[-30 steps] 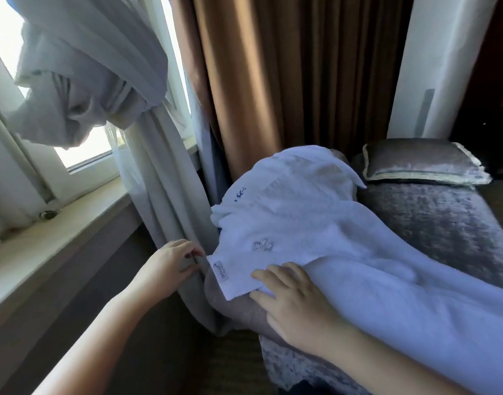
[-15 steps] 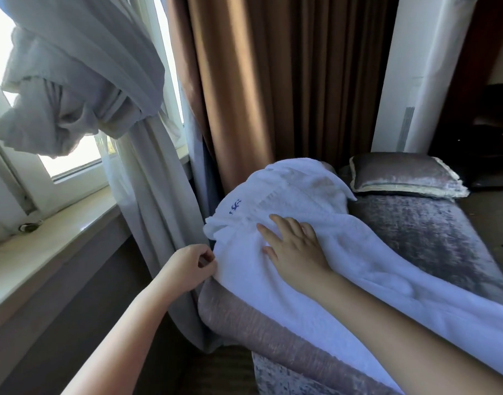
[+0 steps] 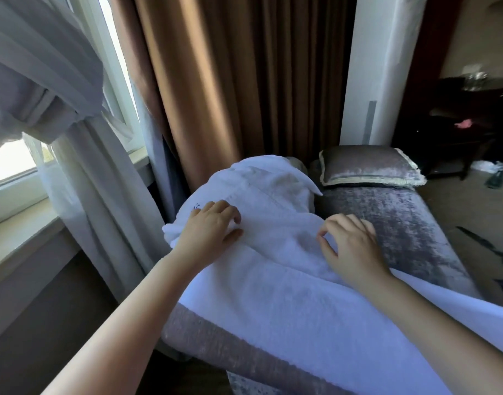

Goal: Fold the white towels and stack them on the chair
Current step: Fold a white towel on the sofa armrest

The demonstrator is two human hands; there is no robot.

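- Both hands have shifted across the white towel (image 3: 273,280). The left hand (image 3: 213,228) has quit the cloth's left edge for its top, centre frame, and the right hand (image 3: 351,245) has moved over to the towel's right border.
- Left fingers are bent, tips down on the terry. The right thumb and forefinger curve toward each other over the hem. Whether either hand actually nips cloth cannot be told.
- Not yet folded, the towel drapes over the raised end of the grey velvet chair (image 3: 401,232) at centre and trails to the lower right corner.
- Likely risk: the long tail runs along the chair's near edge, so a tug at the top could drag it off toward the floor. Folding over the rounded hump may also leave edges askew.
- Hanging just beside the towel's left end, a sheer curtain (image 3: 96,181) could get gathered into a fold. Behind it hangs a brown curtain (image 3: 216,81).
- At the chair's far end, right of centre, a grey cushion (image 3: 364,166) takes up stacking room. A window sill (image 3: 19,238) runs along the left of the frame.
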